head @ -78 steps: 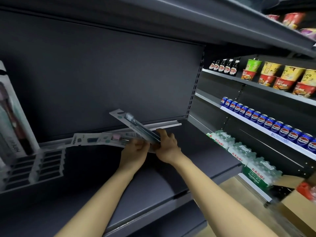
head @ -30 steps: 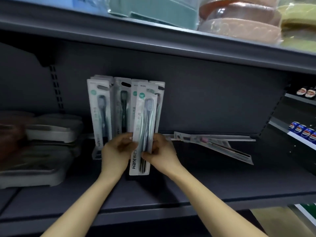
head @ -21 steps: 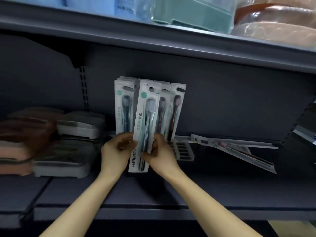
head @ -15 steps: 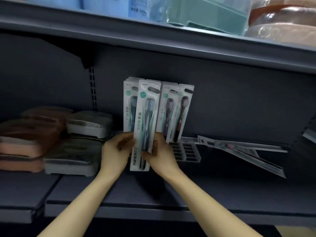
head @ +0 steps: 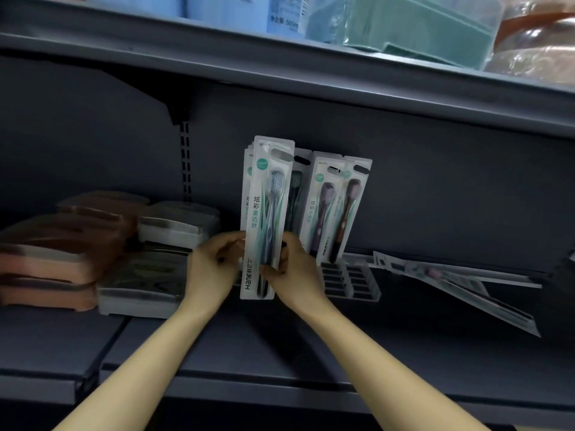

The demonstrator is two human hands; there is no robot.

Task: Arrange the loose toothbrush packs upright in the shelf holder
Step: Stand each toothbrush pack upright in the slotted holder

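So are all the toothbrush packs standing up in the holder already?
No, loose packs lie flat on the shelf to the right, and the hands grip another pack.

We read "Hane" running up the lower edge of the front toothbrush pack (head: 264, 219), with the characters "炫彩" printed beside the brush head. A purple-brush pack (head: 323, 209) beside it carries "炫彩" too. On the upper shelf, a blue box (head: 249, 14) shows "500m"; the rest is too blurred.

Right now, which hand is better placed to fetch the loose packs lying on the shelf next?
Probably the right hand: the loose packs lie on its side. Both it and the left hand grip the upright pack.
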